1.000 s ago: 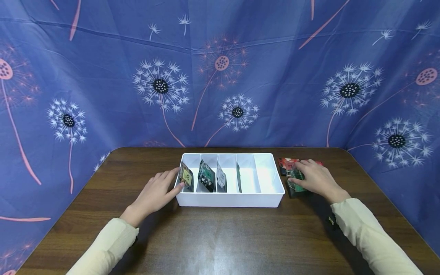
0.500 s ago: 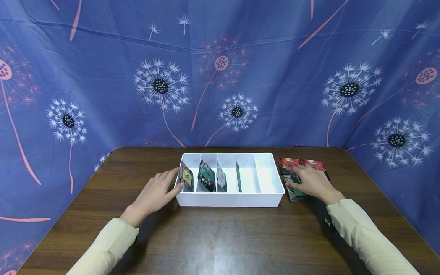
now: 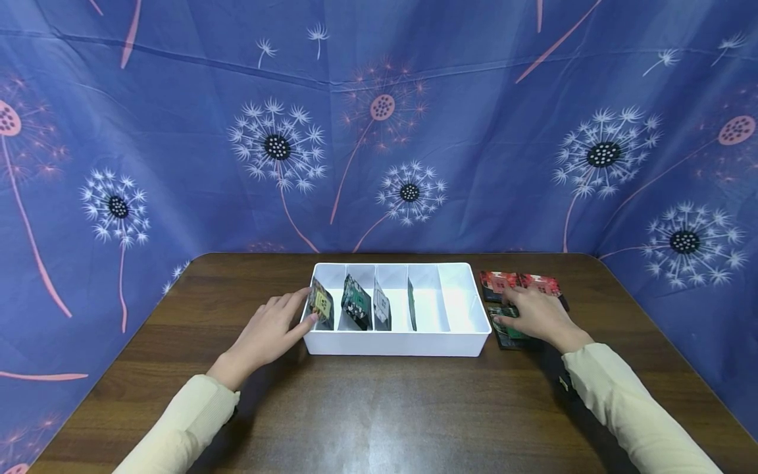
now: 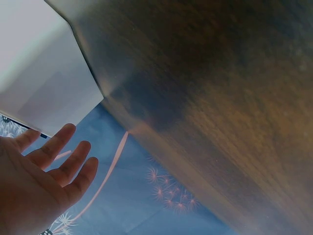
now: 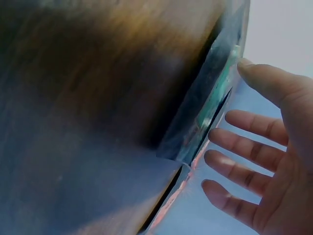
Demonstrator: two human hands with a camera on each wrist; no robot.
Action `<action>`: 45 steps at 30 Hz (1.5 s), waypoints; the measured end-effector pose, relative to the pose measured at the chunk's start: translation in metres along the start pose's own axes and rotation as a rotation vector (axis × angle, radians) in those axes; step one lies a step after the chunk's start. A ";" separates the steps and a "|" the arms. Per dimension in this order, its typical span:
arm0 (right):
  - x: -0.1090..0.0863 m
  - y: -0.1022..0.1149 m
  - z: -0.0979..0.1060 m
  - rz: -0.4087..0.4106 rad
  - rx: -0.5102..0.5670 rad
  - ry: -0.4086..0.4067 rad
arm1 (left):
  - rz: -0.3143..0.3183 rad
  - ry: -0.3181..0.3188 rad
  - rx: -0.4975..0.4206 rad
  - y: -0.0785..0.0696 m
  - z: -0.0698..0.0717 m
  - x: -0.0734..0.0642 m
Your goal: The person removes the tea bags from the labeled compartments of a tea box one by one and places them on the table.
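My left hand (image 3: pixel 263 337) rests at the left end of a white divided box (image 3: pixel 397 343), thumb over the rim beside a dark packet with a yellow label (image 3: pixel 322 305). In the left wrist view its other fingers (image 4: pixel 73 166) extend loosely by the box's outer wall. To the right of the box, my right hand (image 3: pixel 541 319) lies over a dark packet with a green label (image 3: pixel 508 341), partly covering it. Its thumb and fingers are spread in the right wrist view, the thumb (image 5: pixel 264 78) right at the green packet's edge (image 5: pixel 215 93).
Two red-topped packets (image 3: pixel 497 279) lie side by side behind the green one. Further compartments hold a dark green packet (image 3: pixel 356 303), a grey packet (image 3: pixel 381 309) and a thin green packet (image 3: pixel 411 304). A blue floral cloth (image 3: pixel 474 131) hangs behind the wooden table (image 3: pixel 379 408).
My right hand has shifted slightly left, and the green packet under it now lies flatter. More of the right red-topped packet shows. The left hand and the box have stayed put.
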State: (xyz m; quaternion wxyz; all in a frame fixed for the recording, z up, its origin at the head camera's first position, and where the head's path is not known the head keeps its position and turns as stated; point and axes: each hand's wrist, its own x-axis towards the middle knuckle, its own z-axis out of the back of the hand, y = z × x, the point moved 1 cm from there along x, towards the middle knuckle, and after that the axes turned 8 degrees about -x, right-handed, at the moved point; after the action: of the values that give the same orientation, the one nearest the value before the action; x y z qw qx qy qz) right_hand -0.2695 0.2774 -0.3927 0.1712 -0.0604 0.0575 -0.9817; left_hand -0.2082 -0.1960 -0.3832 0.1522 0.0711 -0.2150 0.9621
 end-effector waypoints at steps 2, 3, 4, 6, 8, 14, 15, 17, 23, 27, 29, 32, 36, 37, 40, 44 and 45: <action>0.000 0.000 0.001 0.003 0.002 0.004 | 0.001 0.001 0.000 0.000 0.000 0.000; 0.000 -0.001 0.002 0.003 0.002 0.003 | 0.002 0.001 0.000 0.000 0.000 0.000; 0.000 -0.001 0.003 0.003 0.003 0.000 | 0.003 0.001 -0.001 -0.001 0.000 0.000; 0.000 -0.001 0.005 0.003 0.010 -0.008 | 0.004 0.001 -0.003 -0.001 0.001 0.000; 0.000 -0.001 0.008 0.004 0.020 -0.016 | 0.004 0.001 -0.005 -0.001 0.001 0.000; 0.003 0.001 0.020 0.010 0.030 -0.048 | 0.000 0.000 -0.003 -0.001 0.001 0.000; 0.004 0.001 0.022 0.013 0.025 -0.054 | 0.001 0.000 -0.002 -0.001 0.001 0.000; 0.005 0.002 0.026 0.017 0.022 -0.065 | 0.001 0.000 -0.002 -0.001 0.001 0.000; 0.006 0.007 0.042 0.036 0.047 -0.119 | -0.001 -0.004 0.004 0.000 0.000 0.000; 0.006 0.013 0.051 0.053 0.053 -0.166 | -0.002 -0.006 0.002 0.000 0.000 0.000; 0.006 0.017 0.054 0.068 0.052 -0.195 | -0.003 -0.007 0.001 0.000 0.000 0.000; 0.007 0.023 0.058 0.098 0.045 -0.243 | -0.006 -0.008 0.002 0.000 0.000 0.000; 0.010 0.033 0.061 0.127 0.033 -0.266 | -0.005 -0.009 0.002 0.000 0.000 0.000; 0.010 0.036 0.062 0.133 0.031 -0.264 | -0.004 -0.009 0.002 0.000 0.001 0.000; 0.012 0.044 0.064 0.157 0.030 -0.263 | -0.003 -0.009 0.001 0.000 0.000 0.000; 0.014 0.055 0.064 0.199 0.027 -0.281 | -0.006 -0.011 -0.001 0.000 0.000 0.000; 0.014 0.056 0.063 0.207 0.028 -0.284 | -0.007 -0.012 -0.002 0.000 0.000 0.000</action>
State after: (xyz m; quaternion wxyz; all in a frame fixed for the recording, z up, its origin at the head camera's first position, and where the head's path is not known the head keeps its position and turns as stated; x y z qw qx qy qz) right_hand -0.2556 0.2138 -0.3366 0.2786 -0.1897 0.0251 -0.9411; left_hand -0.2083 -0.1961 -0.3835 0.1542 0.0772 -0.2165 0.9609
